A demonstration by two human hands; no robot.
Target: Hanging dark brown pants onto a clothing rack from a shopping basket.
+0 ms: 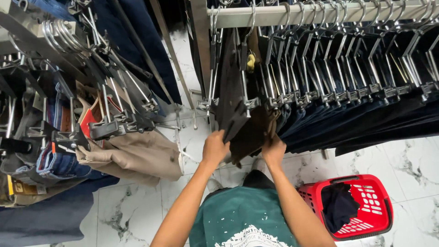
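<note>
Hanging from the rail on clip hangers, the dark trousers drop straight down, long axis vertical, just above both hands. The left hand is closed on their lower left edge; the right hand grips the brown fabric on the right. Both are equally near. A red basket stands on the floor at the right.

Clothing shop: trousers on clip hangers along rails, red basket
</note>
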